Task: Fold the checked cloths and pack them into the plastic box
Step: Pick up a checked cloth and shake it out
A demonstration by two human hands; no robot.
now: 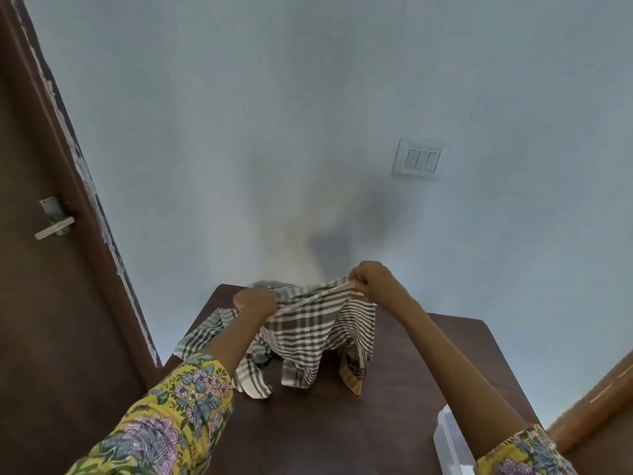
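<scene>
Hands at lower centre, left hand (255, 301) and right hand (371, 281), each pinch the top edge of one brown checked cloth (315, 332) above the dark table (404, 382), hiding a cloth heap (209, 332) behind, clear plastic box (450, 443) at lower right, three-rocker wall switch (418, 159) upper right.

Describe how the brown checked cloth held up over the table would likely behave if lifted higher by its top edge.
Probably floppy: the brown checked cloth sags between the left hand and right hand, its lower corners draping onto the table. It seems light, since fingertip pinches hold it. It would likely hang limp, not keep shape.
</scene>
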